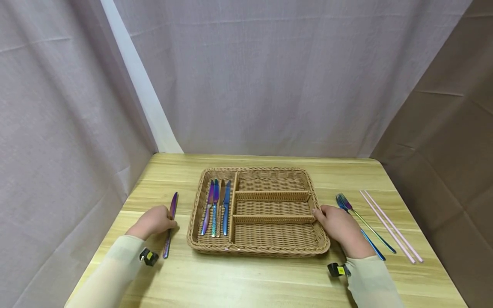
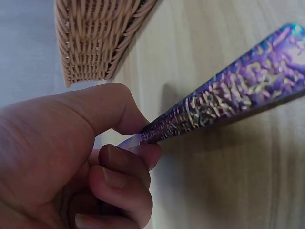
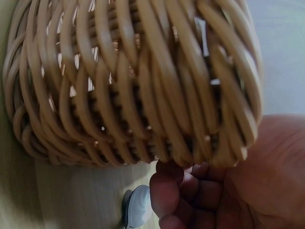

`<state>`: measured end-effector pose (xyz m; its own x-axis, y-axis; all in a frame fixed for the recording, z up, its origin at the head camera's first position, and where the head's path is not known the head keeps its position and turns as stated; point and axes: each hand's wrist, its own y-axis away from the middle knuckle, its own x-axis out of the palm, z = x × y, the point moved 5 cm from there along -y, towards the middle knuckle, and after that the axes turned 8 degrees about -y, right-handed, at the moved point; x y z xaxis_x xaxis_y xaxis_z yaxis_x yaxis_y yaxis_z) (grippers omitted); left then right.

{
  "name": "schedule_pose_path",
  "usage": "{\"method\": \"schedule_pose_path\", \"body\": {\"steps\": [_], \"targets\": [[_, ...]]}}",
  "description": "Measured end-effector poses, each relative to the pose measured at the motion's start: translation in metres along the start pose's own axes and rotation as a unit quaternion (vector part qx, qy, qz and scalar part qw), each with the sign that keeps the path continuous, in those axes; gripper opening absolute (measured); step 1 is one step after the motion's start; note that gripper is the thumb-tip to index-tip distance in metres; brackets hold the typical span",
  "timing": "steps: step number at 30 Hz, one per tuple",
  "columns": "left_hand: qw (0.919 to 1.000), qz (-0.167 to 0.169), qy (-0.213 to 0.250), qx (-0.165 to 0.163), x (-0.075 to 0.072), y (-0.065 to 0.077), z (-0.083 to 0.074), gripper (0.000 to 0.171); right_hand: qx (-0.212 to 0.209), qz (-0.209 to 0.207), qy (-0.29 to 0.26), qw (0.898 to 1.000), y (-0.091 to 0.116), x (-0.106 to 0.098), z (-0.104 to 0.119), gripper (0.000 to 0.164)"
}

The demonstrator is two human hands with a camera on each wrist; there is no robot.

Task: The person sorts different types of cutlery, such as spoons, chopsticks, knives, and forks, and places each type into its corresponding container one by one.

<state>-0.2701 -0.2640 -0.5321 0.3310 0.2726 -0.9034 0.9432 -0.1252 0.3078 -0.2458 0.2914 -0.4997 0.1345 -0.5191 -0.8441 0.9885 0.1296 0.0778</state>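
My left hand [image 1: 157, 220] pinches an iridescent purple table knife [image 1: 173, 209] between thumb and fingers, left of the wicker basket. In the left wrist view the knife's textured handle [image 2: 224, 95] points away from the fingertips, above the wood. My right hand [image 1: 340, 224] grips the right rim of the wicker cutlery basket [image 1: 277, 252], thumb over the edge and fingers curled beneath it in the right wrist view. Inside the basket's long left compartment several knives [image 1: 215, 209] lie side by side, blades toward the back. Its other compartments [image 1: 273, 233] show bare wicker.
Two iridescent forks [image 1: 366, 226] lie crossed just right of my right hand, partly hidden by it. Farther right are two pink chopsticks [image 1: 389, 226]. A grey curtain [image 1: 262, 85] hangs behind the wooden table [image 1: 246, 278], with more cloth at both sides.
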Motion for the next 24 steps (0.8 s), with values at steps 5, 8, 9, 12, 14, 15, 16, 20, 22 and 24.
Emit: {"method": "schedule_pose_path", "body": {"steps": [5,8,9,12,14,15,16,20,22,24], "targets": [[1.0,-0.002,0.003,-0.002,-0.008,0.001,-0.004,0.029,-0.003,-0.001,0.0,1.0,0.001,0.0,0.001,0.036],[1.0,-0.003,-0.004,0.001,-0.011,0.001,-0.007,0.028,-0.004,-0.002,0.001,1.0,0.001,-0.001,0.001,0.035],[1.0,-0.003,-0.007,0.003,-0.012,0.0,-0.008,0.028,-0.004,-0.001,0.001,1.0,0.001,-0.001,0.001,0.035],[0.9999,-0.002,-0.016,0.005,-0.014,0.0,-0.01,0.03,-0.006,-0.001,0.001,1.0,0.0,-0.001,0.002,0.035],[0.9998,-0.004,-0.018,0.009,-0.017,-0.001,-0.012,0.031,-0.005,-0.001,0.001,1.0,0.0,0.0,0.001,0.035],[0.9998,-0.006,-0.018,0.012,-0.02,-0.001,-0.014,0.031,-0.005,-0.001,0.0,1.0,0.0,0.0,0.001,0.035],[0.9997,-0.008,-0.017,0.013,-0.022,-0.001,-0.016,0.032,-0.005,-0.002,0.0,1.0,0.0,0.0,0.001,0.035],[0.999,-0.024,-0.022,0.032,-0.035,-0.002,-0.025,0.035,-0.004,-0.004,0.0,1.0,0.0,0.0,0.0,0.036],[0.9986,-0.029,-0.024,0.038,-0.041,-0.004,-0.03,0.038,-0.005,-0.004,0.0,1.0,0.0,-0.001,0.0,0.036],[0.9981,-0.031,-0.024,0.047,-0.046,-0.005,-0.035,0.04,-0.004,-0.004,0.001,1.0,-0.001,-0.001,0.0,0.036]]}}
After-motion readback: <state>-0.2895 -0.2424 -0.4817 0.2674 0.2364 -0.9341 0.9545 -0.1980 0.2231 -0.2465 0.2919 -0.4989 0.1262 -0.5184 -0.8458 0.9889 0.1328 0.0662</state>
